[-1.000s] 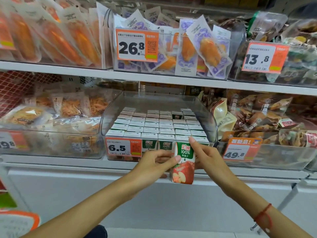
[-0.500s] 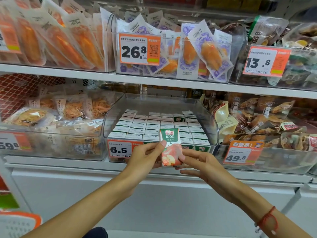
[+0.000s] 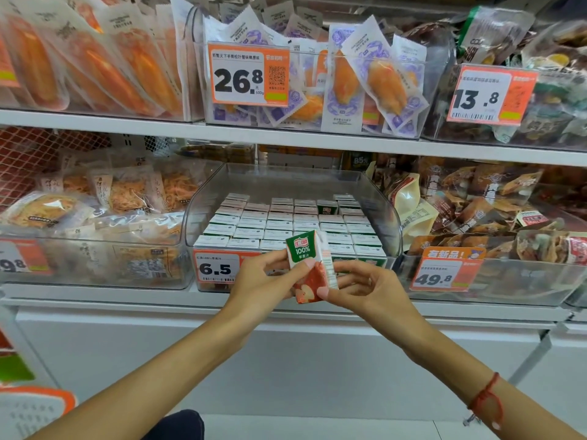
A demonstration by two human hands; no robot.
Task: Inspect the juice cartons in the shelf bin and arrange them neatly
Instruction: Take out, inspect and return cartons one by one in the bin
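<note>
**One carton out of the bin and turned for a look**

A second ago the carton point(image 3: 309, 266) stood upright at the front edge of the clear shelf bin point(image 3: 386, 217), pinched at its top and side. Now it is lifted clear and held in front of the bin, just above the 6.5 price tag point(image 3: 219, 268), tilted so that its green front and one narrow printed side both show. This reads as the inspection step: the carton is being rotated to check its faces, and it has not yet gone back into a row.

From the left: the left hand point(image 3: 263, 277) has its grip clamped on the carton's left edge, thumb across the front near the middle and fingers behind. The carton sits between the two hands. The right hand point(image 3: 359, 289) pinches the lower right corner and the narrow side, with its fingers curled around the back.

Behind them, the rest of the cartons point(image 3: 286, 223) stand in tidy rows, tops up, apart from one with its green side showing near the back. The gap for the held carton is likely in the front row, hidden by the hands.
</note>
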